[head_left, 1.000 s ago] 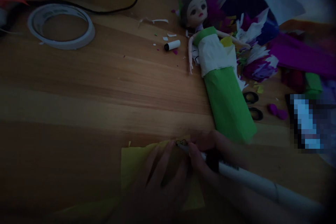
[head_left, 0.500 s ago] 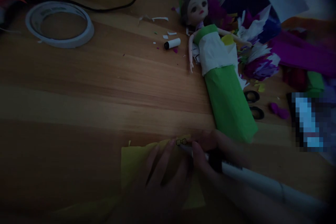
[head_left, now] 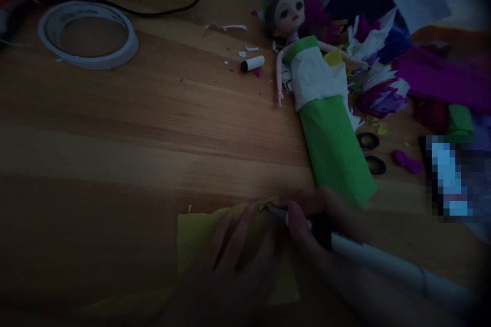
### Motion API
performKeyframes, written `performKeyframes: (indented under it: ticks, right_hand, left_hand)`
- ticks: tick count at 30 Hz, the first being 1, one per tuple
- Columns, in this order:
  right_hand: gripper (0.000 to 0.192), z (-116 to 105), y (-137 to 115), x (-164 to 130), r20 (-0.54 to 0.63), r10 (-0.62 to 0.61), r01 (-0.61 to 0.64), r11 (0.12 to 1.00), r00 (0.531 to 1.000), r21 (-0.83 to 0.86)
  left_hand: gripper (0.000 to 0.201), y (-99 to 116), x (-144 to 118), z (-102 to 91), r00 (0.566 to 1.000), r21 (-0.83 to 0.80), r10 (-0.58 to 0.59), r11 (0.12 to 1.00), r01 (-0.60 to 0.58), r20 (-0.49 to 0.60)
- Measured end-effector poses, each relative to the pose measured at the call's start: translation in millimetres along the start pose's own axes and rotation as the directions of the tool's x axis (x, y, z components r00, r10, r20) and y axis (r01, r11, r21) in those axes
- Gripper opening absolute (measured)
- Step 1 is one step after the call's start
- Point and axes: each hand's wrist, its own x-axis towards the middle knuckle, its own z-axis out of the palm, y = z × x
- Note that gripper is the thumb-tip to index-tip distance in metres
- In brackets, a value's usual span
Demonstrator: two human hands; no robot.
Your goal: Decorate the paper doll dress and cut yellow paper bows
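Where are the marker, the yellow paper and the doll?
Marker point(head_left: 378, 259), head view: on its white barrel.
Yellow paper point(head_left: 196, 235), head view: on its uncovered upper left part.
Doll point(head_left: 327, 122), head view: on its green skirt.

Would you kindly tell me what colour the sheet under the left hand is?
The sheet is yellow, clearest in the head view.

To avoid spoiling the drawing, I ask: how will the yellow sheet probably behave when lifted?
The yellow sheet looks thin, so probably light. Its wavy upper edge suggests it may sag rather than stay stiff. With the left hand lying on it, lifting may crease it.
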Motion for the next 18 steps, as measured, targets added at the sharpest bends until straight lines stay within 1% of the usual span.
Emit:
performKeyframes:
  ticks: [3,8,10,13,18]
  right_hand:
    - [0.024,-2.4,-5.1,4.4,-0.009,-0.056,0.056,0.997,0.998,-0.061]
    - [0.024,-2.5,-6.5,7.5,0.023,-0.078,0.079,0.995,0.997,-0.057]
    - [0.023,-2.0,-4.3,7.0,0.015,-0.083,0.084,0.994,0.996,-0.073]
    - [0.023,-1.6,-0.3,4.8,-0.006,-0.056,0.055,0.992,0.998,-0.113]
    - [0.024,0.1,-0.5,1.1,-0.010,0.009,-0.010,0.997,1.000,-0.073]
  left_hand:
    - [0.041,-0.3,0.7,-1.0,1.000,-0.013,-0.003,1.000,0.003,0.018]
    - [0.040,-0.1,1.8,-0.9,1.000,0.009,-0.014,1.000,0.014,-0.025]
    - [0.040,0.6,1.4,0.2,0.999,0.013,-0.020,1.000,0.020,-0.036]
    - [0.041,2.4,0.2,2.2,0.999,-0.012,-0.029,1.000,0.029,-0.021]
    - [0.039,3.6,-0.3,3.4,0.999,-0.020,-0.037,0.999,0.036,-0.032]
